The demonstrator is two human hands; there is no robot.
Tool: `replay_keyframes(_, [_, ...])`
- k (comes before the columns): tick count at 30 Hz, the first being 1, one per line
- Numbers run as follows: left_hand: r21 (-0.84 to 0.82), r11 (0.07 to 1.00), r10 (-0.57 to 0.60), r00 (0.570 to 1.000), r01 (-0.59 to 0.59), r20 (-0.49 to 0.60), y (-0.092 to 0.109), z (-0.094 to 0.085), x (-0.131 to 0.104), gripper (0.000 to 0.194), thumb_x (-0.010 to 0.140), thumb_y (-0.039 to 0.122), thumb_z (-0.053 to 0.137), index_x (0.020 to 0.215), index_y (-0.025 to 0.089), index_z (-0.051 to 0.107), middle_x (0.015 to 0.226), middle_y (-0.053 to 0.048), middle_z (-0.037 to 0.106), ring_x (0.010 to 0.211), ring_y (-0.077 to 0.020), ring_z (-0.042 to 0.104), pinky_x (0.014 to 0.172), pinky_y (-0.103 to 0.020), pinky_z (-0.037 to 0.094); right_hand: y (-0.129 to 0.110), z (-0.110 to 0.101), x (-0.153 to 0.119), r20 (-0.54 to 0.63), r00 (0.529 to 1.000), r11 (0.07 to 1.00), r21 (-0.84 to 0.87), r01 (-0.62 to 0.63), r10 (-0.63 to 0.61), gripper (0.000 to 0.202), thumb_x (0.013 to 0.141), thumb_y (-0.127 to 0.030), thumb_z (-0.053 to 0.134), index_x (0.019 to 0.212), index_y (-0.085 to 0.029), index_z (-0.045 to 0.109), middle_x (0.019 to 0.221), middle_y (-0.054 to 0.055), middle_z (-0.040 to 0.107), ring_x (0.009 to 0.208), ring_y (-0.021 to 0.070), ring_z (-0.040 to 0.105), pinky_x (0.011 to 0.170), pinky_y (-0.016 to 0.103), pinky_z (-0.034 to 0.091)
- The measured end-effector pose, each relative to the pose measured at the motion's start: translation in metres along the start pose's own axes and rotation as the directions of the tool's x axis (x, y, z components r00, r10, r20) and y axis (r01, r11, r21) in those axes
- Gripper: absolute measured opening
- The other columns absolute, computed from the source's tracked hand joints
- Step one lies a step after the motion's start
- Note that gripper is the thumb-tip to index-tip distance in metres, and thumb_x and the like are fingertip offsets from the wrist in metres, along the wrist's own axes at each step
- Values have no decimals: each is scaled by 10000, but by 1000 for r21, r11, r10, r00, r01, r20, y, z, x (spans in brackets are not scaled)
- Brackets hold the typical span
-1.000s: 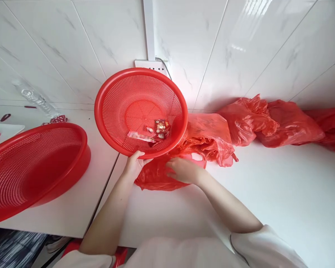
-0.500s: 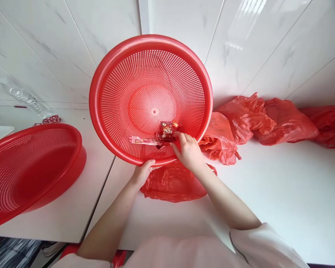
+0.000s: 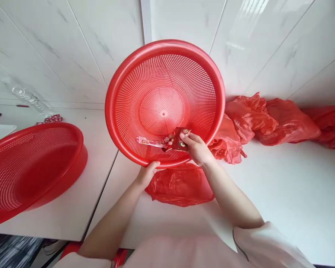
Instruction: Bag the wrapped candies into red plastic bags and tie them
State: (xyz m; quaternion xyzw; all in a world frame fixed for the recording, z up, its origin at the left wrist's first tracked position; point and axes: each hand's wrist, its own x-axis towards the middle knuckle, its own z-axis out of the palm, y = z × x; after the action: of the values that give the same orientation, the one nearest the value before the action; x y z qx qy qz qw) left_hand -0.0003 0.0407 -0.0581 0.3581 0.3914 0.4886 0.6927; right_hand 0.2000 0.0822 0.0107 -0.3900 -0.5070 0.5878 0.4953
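A round red plastic mesh basket point(image 3: 109, 108) is tilted up so that its inside faces me. At the bottom of its rim my left hand point(image 3: 147, 175) grips it, thumb over the edge and the other fingers mostly hidden underneath. Inside the near wall, my right hand point(image 3: 197, 149) pinches a dark red wrapped snack packet point(image 3: 179, 138) with a printed pattern. A slim pink stick packet point(image 3: 150, 142) and small red wrapped pieces point(image 3: 166, 140) lie beside it on the mesh. Below the basket, an open red plastic bag point(image 3: 181, 188) rests on the white table.
Another red mesh basket point(image 3: 79, 139) stands tilted at the left. Filled red plastic bags point(image 3: 289, 121) line the wall at right. A clear plastic bottle point(image 3: 33, 100) and a white tray point(image 3: 2, 130) are at the back left. A seam runs between two white tabletops point(image 3: 290, 193).
The basket and both hands have shifted slightly right in view. My right hand has lifted the dark red packet off the other pieces, turning it.
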Motion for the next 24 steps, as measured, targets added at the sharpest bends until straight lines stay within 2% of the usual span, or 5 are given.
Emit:
replay_keyframes(4, [-103, 995, 14, 999, -8, 50, 9, -3, 8, 378, 782, 228, 609, 1147, 160, 677, 1153, -97, 714, 1149, -315, 633, 981, -473, 498, -12, 1, -7, 166, 979, 926, 337, -172, 122, 382, 806, -389, 725, 1122, -180, 671, 1119, 110, 728, 945, 213, 713, 767, 325, 590])
replay_keyframes(10, [-112, 991, 66, 996, -72, -56, 16, -6, 15, 504, 729, 199, 644, 1227, 126, 619, 1174, -118, 705, 1125, -322, 645, 988, -503, 499, -16, 0, -10, 188, 967, 915, 334, -226, 170, 406, 734, -291, 807, 1112, -186, 703, 1149, 115, 724, 967, 212, 720, 759, 299, 590])
replay_keyframes(14, [-104, 991, 83, 995, -88, -58, 20, -6, 15, 403, 739, 190, 640, 1136, 123, 655, 1165, -123, 708, 1115, -320, 649, 986, -501, 504, -14, -1, -10, 214, 964, 931, 291, -219, 160, 378, 735, -300, 807, 1086, -199, 711, 1100, 100, 738, 942, 219, 720, 731, 309, 584])
replay_keyframes(20, [-102, 992, 67, 997, -69, -26, 20, -9, 15, 367, 756, 207, 620, 1106, 110, 670, 1124, -129, 721, 1060, -312, 674, 973, -495, 507, -15, -3, -15, 351, 932, 996, -37, -84, 92, 345, 837, -385, 699, 1095, -156, 682, 977, 86, 735, 853, 190, 700, 745, 318, 569])
replay_keyframes(24, [-92, 995, 42, 999, -44, -22, 19, -11, 16, 337, 765, 231, 617, 1064, 97, 693, 1105, -138, 728, 1065, -322, 674, 978, -479, 506, -21, 1, -25, 432, 891, 891, -447, 80, 137, 366, 957, -367, 514, 1267, -179, 567, 880, 43, 709, 731, 150, 667, 683, 289, 545])
